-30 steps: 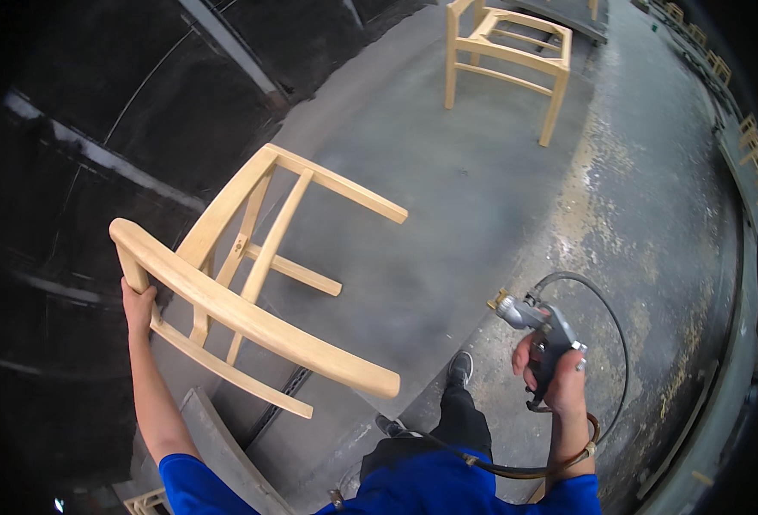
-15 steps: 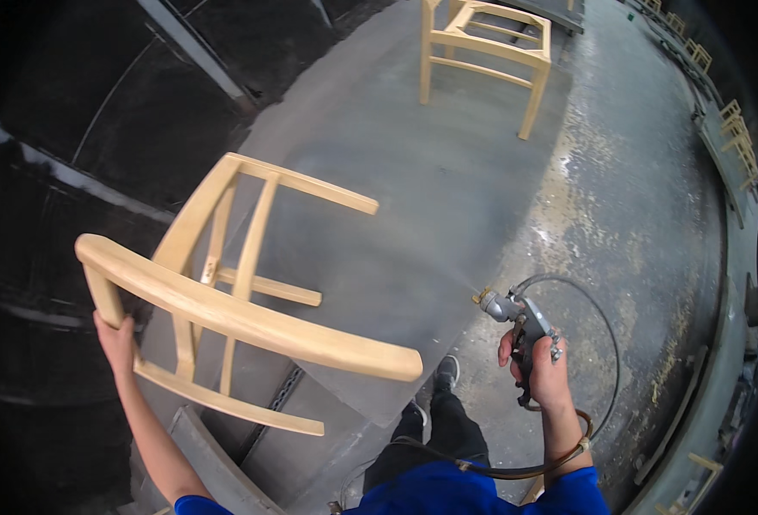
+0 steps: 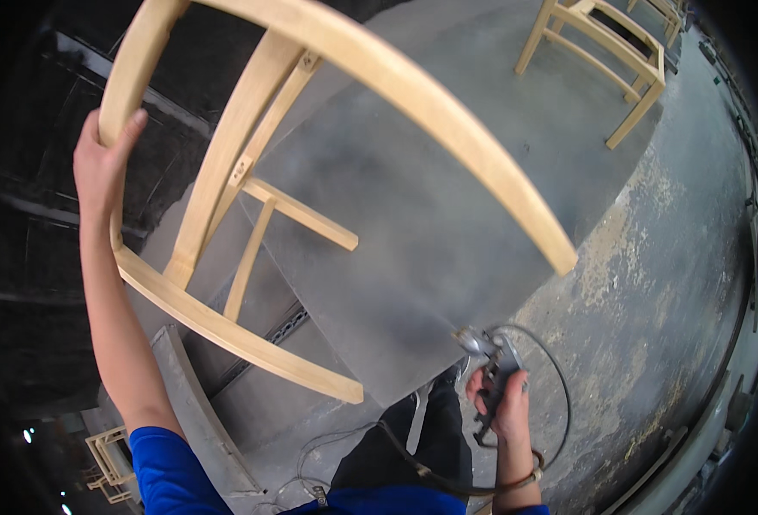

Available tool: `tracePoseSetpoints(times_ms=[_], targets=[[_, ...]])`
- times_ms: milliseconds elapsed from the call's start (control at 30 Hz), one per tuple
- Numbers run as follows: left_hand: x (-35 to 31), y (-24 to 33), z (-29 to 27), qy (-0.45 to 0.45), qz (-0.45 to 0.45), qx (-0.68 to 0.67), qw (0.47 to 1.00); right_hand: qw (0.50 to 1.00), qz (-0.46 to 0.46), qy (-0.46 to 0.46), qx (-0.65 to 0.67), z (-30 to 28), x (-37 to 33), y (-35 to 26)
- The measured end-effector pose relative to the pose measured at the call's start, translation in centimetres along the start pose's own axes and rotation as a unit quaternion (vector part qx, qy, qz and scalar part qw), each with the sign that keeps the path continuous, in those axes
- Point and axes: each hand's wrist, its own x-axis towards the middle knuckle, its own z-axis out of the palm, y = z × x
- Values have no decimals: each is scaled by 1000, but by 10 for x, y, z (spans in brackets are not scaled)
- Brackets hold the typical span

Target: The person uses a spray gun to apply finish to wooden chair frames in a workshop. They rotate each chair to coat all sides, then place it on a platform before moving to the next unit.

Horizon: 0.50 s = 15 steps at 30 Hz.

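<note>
My left hand (image 3: 104, 167) is closed around the side of a pale wooden chair frame (image 3: 482, 154), which is tilted in front of me with its long curved rails reaching right. It has no seat panel; its slats and a leg show between the rails. Low at the right, my right hand (image 3: 507, 408) grips a metal spray gun (image 3: 479, 343) with a dark handle. The nozzle points up and left toward the space below the long upper rail. A faint streak of mist shows at its tip. A thin dark hose (image 3: 561, 378) loops from the gun around my forearm.
A grey flat board (image 3: 396, 318) lies beneath the frame. Another wooden chair frame (image 3: 602, 43) stands on its far end. At left are dark panels, with more frames (image 3: 108, 459) low down. A chain (image 3: 289, 324) runs in a slot beside the board. The floor (image 3: 602, 326) at right is flaking.
The chair frame has been raised and turned, its long upper rail now higher and farther right. My left hand rose with it. The spray gun sits lower and left; the whole view has shifted too.
</note>
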Motion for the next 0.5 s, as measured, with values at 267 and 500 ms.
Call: tracePoseSetpoints(times_ms=[267,500], targets=[[14,3,3,-36,-3,49,998,996,-34,-70,-53,31,22,17],[42,22,-5,-58,16,119,991,995,29,68,-74,-10,-40,53]])
